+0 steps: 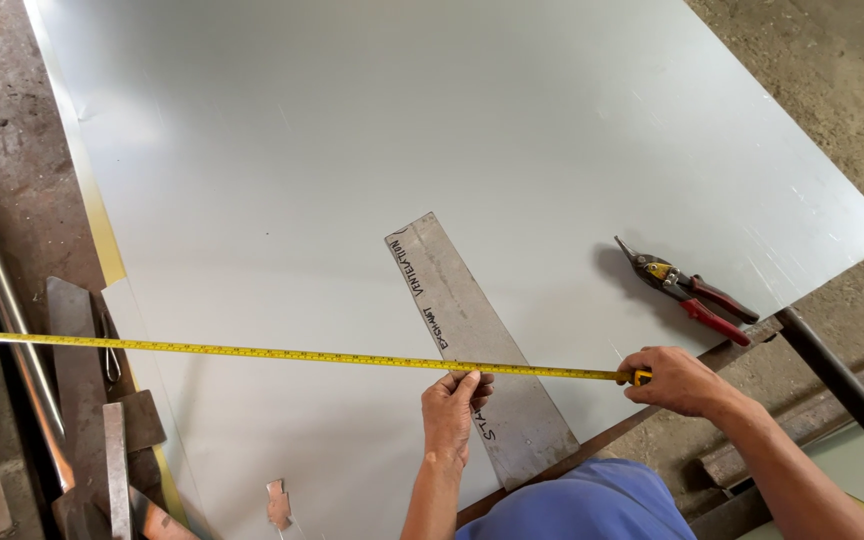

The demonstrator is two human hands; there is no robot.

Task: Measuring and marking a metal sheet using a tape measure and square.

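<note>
A yellow tape measure blade (252, 351) stretches from the left edge of view across a large grey metal sheet (432, 130). My right hand (674, 380) grips the tape's case at the sheet's right edge. My left hand (454, 412) presses the blade down with its fingertips onto a flat grey metal strip (472, 330), which lies diagonally on the sheet and bears handwriting.
Red-handled tin snips (690, 290) lie on the sheet to the right. A dark bar (837, 375) sticks out past the right edge. Metal offcuts and a shiny pipe (17, 350) lie at the left. A small scrap (278, 503) sits near the bottom.
</note>
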